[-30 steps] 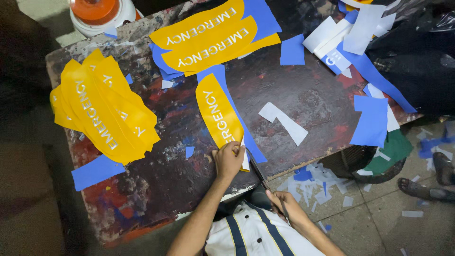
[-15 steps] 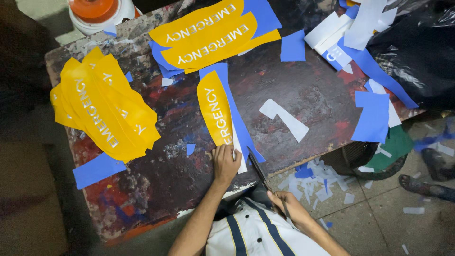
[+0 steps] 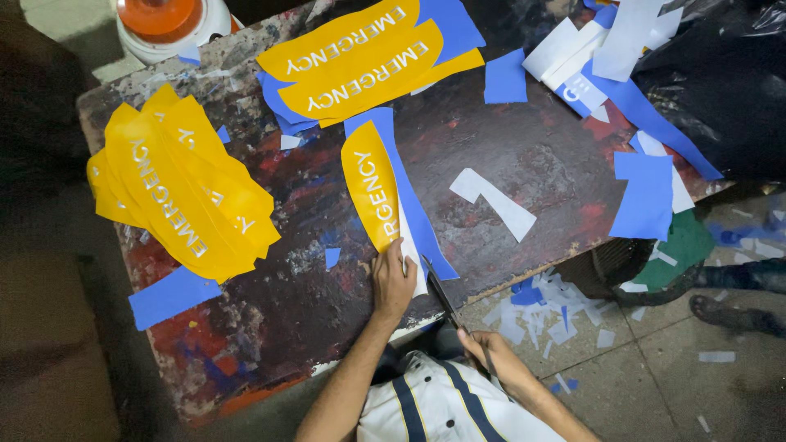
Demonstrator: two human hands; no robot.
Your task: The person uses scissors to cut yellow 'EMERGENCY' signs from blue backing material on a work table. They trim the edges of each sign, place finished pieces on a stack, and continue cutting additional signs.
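Yellow, curved and lettered in white, the sticker piece (image 3: 370, 192) lies on a strip of blue backing (image 3: 409, 205) near the front edge of the paint-stained table (image 3: 524, 155). The left hand (image 3: 393, 282) rests flat on its near end, fingers close together and pressing down. The right hand (image 3: 491, 356), below the table edge, grips the handles of dark scissors (image 3: 442, 295); the blades seem to meet the sheet's edge, though how far they are parted is hard to tell.
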